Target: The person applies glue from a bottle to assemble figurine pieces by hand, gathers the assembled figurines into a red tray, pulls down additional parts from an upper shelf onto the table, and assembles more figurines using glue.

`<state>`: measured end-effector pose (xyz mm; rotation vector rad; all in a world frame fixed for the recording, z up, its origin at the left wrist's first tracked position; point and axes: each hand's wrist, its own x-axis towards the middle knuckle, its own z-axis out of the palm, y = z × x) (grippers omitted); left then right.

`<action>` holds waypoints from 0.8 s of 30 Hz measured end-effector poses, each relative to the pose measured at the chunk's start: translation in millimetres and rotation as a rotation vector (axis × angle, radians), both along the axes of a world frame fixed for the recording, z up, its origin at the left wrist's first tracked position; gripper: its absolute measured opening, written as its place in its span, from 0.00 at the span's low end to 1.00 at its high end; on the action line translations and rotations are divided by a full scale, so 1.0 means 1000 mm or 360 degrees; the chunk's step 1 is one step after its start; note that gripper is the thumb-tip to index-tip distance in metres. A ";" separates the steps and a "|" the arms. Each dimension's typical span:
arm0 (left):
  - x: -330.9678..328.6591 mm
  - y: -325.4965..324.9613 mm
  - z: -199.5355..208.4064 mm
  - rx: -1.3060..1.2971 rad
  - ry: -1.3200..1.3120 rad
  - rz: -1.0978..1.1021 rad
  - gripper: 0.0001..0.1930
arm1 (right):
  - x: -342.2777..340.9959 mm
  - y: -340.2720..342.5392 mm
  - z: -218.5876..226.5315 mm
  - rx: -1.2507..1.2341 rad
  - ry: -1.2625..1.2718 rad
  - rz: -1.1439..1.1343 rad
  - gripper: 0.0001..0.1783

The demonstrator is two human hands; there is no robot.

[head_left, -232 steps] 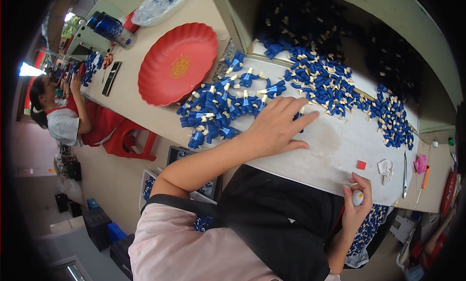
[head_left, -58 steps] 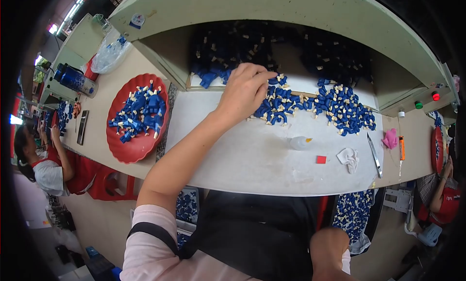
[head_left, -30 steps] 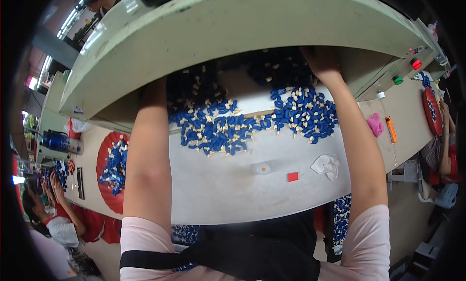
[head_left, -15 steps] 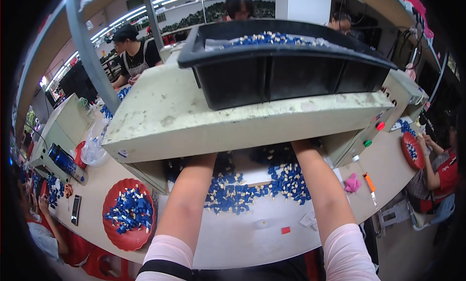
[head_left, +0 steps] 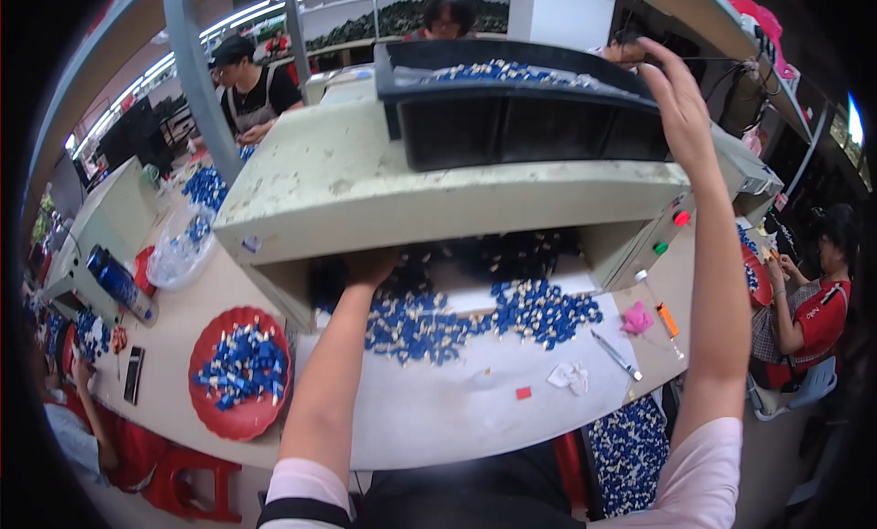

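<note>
My right hand [head_left: 681, 100] is raised at the right end of a black plastic bin [head_left: 548, 132], fingers apart and bent over its rim; whether it touches the rim I cannot tell. The bin rests on a pale metal housing [head_left: 438, 209] and holds small blue-and-cream pieces [head_left: 512, 70]. Beneath the housing, in shade, my left hand [head_left: 373, 266] reaches into the opening beside a heap of the same pieces [head_left: 411, 323]. Its fingers are hidden. A second heap [head_left: 545, 312] spreads across the white work surface [head_left: 429, 419] to the right.
A red scalloped plate [head_left: 242, 424] of pieces stands on the left. On the right lie a pen-like tool [head_left: 617, 355], crumpled white tissue [head_left: 570, 376], pink putty-like lump [head_left: 637, 319] and orange-handled tool [head_left: 668, 321]. Red and green buttons [head_left: 671, 232] sit on the housing. Co-workers sit around.
My right hand has come out from under the housing and risen to the bin's right end. My left hand remains under the housing. The pen-like tool, covered by my arm before, now shows.
</note>
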<state>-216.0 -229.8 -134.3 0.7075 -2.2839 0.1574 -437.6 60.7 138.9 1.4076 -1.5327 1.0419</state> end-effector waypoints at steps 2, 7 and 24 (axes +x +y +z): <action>-0.014 -0.004 -0.004 0.0178 0.0084 -0.0199 0.24 | -0.022 -0.022 -0.005 0.0788 -0.0244 -0.0401 0.24; -0.030 -0.005 0.005 0.0350 0.0123 -0.0399 0.20 | 0.001 -0.036 -0.017 0.0702 -0.0163 -0.0287 0.24; 0.035 -0.043 -0.047 -0.0363 0.0000 0.0692 0.30 | 0.030 -0.017 -0.233 0.0927 -0.0221 0.0020 0.18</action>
